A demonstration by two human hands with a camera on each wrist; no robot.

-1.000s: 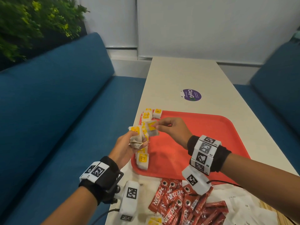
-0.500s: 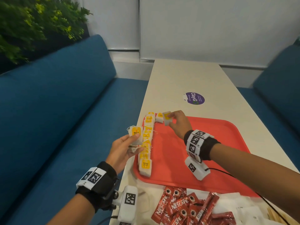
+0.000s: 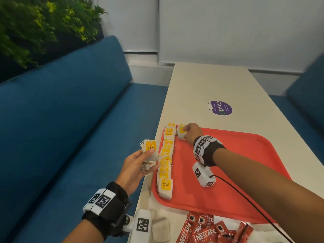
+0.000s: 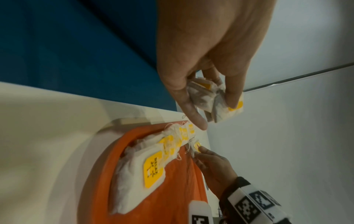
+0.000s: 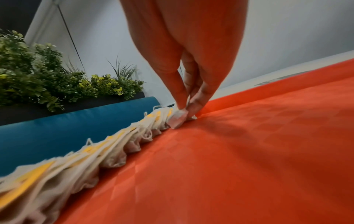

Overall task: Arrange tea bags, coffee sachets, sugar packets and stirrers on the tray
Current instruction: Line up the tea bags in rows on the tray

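Now the right hand (image 3: 192, 133) pinches a tea bag (image 3: 181, 131) between thumb and fingertips at the tray's (image 3: 245, 172) upper-left corner in the head view, setting it just beside the top of the row (image 3: 165, 160) that runs down the tray's left edge. To do this well, it should probably lay the bag flat, tag up, with its string tucked clear, and let go only once it lies flat. The left hand (image 3: 135, 170), left of the tray, grips a small bunch of spare bags (image 3: 149, 151). Coffee sachets (image 3: 203, 230) lie at the bottom of that view, off the tray.
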